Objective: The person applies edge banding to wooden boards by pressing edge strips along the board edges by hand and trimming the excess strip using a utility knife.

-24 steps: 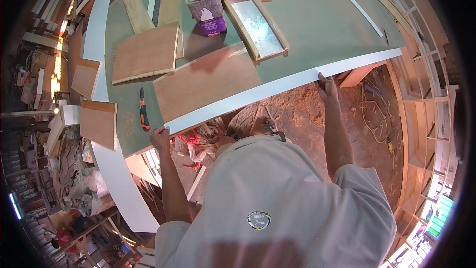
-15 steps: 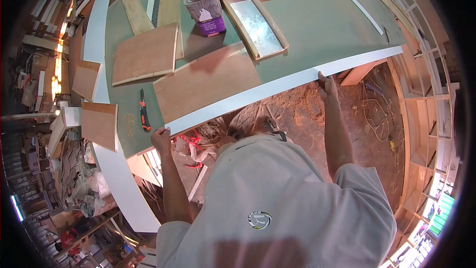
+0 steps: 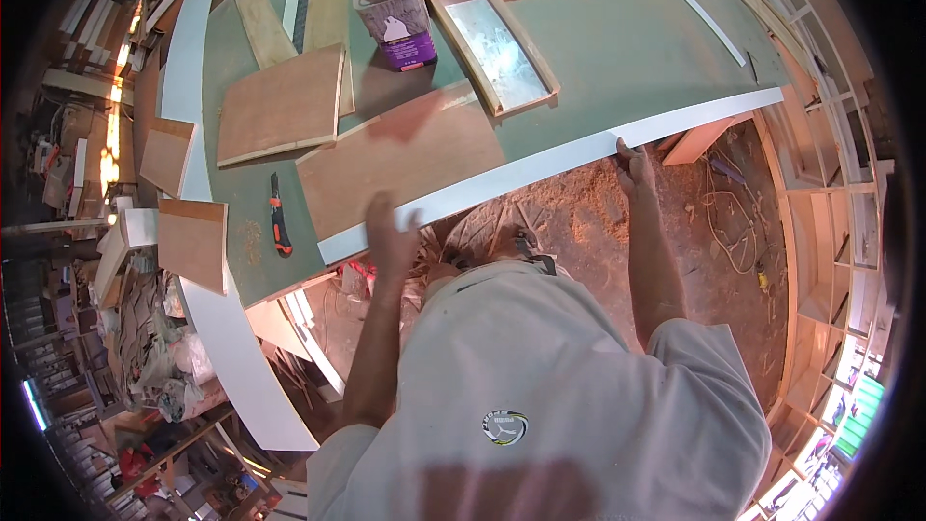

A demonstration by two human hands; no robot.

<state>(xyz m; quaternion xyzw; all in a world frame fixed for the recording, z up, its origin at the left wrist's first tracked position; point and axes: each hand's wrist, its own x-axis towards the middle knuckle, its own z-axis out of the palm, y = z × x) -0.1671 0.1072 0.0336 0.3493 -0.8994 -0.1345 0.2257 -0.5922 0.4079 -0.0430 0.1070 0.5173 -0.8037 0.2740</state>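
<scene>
A long narrow white strip (image 3: 540, 162) lies along the near edge of the green-topped worktable (image 3: 617, 48). My right hand (image 3: 634, 170) grips its near edge right of the middle, thumb up and the other fingers curled below. Over the strip's left part is my left hand (image 3: 391, 239), blurred by motion, its thumb apart from the fingers; whether it touches the strip I cannot tell. A thin brown board (image 3: 434, 150) lies flat just beyond the strip. Left of that board rests an orange and black utility knife (image 3: 280, 217), blade pointing away from me.
A purple-labelled can (image 3: 397, 29) stands on the table near a wood-framed panel (image 3: 497, 50). Plywood pieces (image 3: 280, 106) lie to the left, by a long white board (image 3: 241, 367). Wooden shelf frames (image 3: 820, 232) line the right. A yellow cord (image 3: 723, 212) lies on the dusty floor.
My left hand has left the strip's left end and moved right and a little away from me, over the strip. My right hand keeps its grip, almost unmoved.
</scene>
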